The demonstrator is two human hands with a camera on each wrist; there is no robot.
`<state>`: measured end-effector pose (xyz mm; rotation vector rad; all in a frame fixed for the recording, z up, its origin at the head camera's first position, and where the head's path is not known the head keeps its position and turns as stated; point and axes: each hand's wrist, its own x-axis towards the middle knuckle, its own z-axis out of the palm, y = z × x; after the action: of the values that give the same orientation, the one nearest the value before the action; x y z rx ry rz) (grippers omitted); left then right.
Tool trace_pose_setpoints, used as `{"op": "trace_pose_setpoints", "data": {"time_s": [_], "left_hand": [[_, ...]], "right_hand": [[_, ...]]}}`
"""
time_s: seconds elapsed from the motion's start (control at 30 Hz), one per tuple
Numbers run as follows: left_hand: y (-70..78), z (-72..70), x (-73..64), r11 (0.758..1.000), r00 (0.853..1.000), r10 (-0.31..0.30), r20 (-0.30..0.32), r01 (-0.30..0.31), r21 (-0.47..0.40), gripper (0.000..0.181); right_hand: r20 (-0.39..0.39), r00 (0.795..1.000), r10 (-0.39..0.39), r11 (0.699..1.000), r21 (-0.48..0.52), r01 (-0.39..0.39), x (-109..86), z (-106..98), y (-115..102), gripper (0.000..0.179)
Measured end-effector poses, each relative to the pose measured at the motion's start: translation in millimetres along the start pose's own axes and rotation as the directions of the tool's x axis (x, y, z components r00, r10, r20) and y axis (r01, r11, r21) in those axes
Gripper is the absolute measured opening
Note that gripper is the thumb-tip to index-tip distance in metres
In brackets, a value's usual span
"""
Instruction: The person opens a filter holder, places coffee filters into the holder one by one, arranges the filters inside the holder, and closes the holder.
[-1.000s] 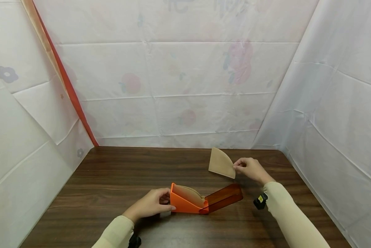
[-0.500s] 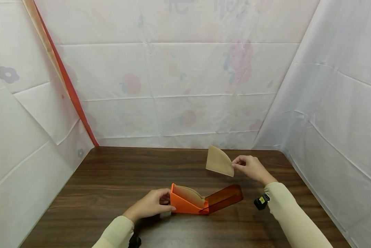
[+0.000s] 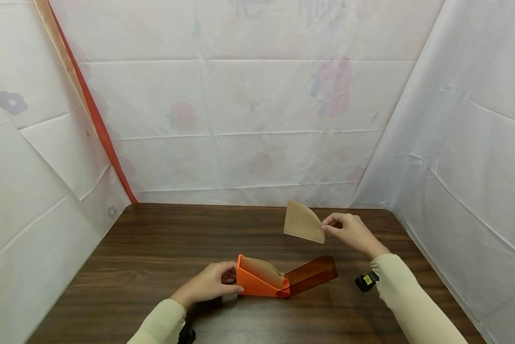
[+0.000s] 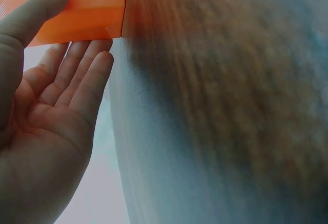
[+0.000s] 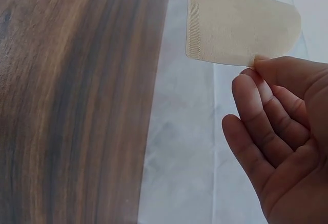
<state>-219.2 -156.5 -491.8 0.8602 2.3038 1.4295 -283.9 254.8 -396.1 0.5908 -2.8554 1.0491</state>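
Note:
A tan paper coffee filter with a crimped edge is held up above the table's far right part. My right hand pinches its corner between thumb and fingertips, as the right wrist view also shows. Nearer to me stands an orange filter holder with several filters inside. Its translucent brown lid is swung open to the right. My left hand grips the holder's left end, thumb on the front side and fingers against the end wall.
The dark wood-grain table has white patterned sheets around its back and sides. A black wrist camera sits under the right sleeve.
My right hand has lifted slightly up and to the left with the coffee filter. The left hand and the holder have stayed in place.

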Motion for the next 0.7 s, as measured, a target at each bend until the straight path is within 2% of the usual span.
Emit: {"op": "trace_pose_setpoints", "data": {"time_s": [0.7], "left_hand": [[0.0,-0.2,-0.6,1.000,1.000,-0.003,-0.001,0.003,-0.010,0.028]], "right_hand": [[-0.053,0.992,-0.111,0.993,0.021,0.112,-8.0,-10.5,-33.3,0.005]]}}
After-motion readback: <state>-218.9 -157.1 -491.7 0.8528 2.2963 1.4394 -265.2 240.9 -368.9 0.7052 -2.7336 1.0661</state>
